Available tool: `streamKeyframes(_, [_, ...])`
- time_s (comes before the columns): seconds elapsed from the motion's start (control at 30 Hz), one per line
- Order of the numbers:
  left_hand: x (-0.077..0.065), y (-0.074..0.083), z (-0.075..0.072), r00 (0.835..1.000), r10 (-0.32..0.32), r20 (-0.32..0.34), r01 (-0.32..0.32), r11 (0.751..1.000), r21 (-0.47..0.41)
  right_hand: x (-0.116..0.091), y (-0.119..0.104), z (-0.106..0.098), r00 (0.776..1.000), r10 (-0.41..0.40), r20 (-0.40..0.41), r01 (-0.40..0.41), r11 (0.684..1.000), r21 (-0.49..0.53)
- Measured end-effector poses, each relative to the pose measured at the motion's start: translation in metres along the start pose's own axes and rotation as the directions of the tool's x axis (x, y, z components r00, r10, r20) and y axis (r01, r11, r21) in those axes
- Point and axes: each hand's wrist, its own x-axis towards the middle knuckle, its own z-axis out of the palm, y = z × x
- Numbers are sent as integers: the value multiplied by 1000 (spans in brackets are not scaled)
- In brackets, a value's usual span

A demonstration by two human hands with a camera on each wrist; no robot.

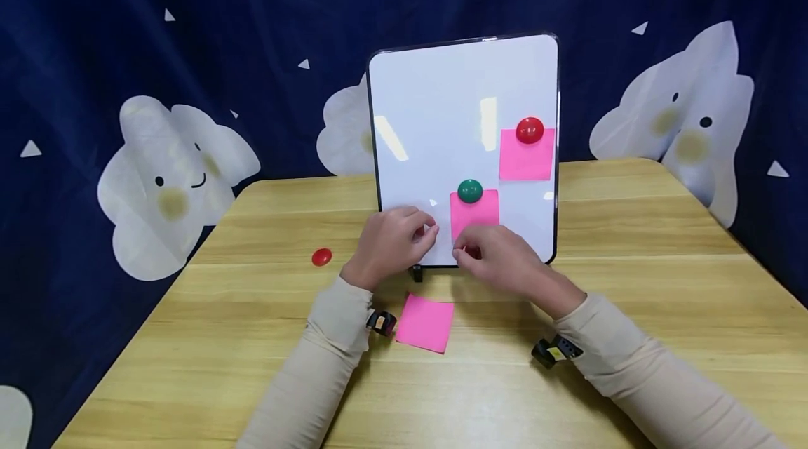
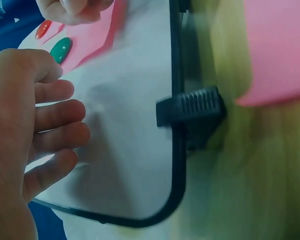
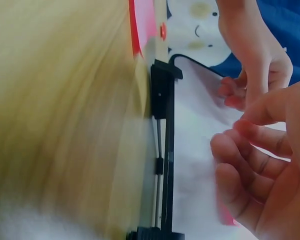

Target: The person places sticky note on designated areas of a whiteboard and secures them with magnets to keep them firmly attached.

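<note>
A whiteboard (image 1: 435,112) with a dark frame stands upright on the table. My left hand (image 1: 394,242) is in front of its lower left part, fingers loosely bent, holding nothing. My right hand (image 1: 501,256) is before the lower edge of a pink sticky note (image 1: 476,209), partly hiding it. In the right wrist view, its thumb and index fingertips (image 3: 246,125) come close together with nothing visible between them. A green round magnet (image 1: 470,191) sits on that note's top edge. Higher at the right, a red round magnet (image 1: 529,130) is on another pink note (image 1: 526,163).
A loose pink note (image 1: 426,323) lies on the wooden table (image 1: 252,337) between my forearms. Left of my left hand lies another red magnet (image 1: 322,257). A black clip-like foot (image 2: 192,110) grips the board's bottom edge. Behind hangs a dark blue curtain (image 1: 265,7) with clouds.
</note>
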Motion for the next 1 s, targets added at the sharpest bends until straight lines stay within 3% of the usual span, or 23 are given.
streamKeyframes(0.23, [-10,-6,-5,1000,-8,-13,9,1000,12,-2,-7,6,995,-39,90,41,999,-18])
streamKeyframes(0.5, [-17,-10,-6,999,-27,18,27,999,21,-4,-9,11,990,-84,109,85,996,-10])
streamKeyframes(0.67, [-25,-17,-7,999,-33,13,32,999,19,-4,-11,17,980,-122,155,127,992,-27])
streamKeyframes(1.0, [-45,-32,-14,997,-80,-18,80,997,4,-9,-21,23,949,-100,300,113,993,-25])
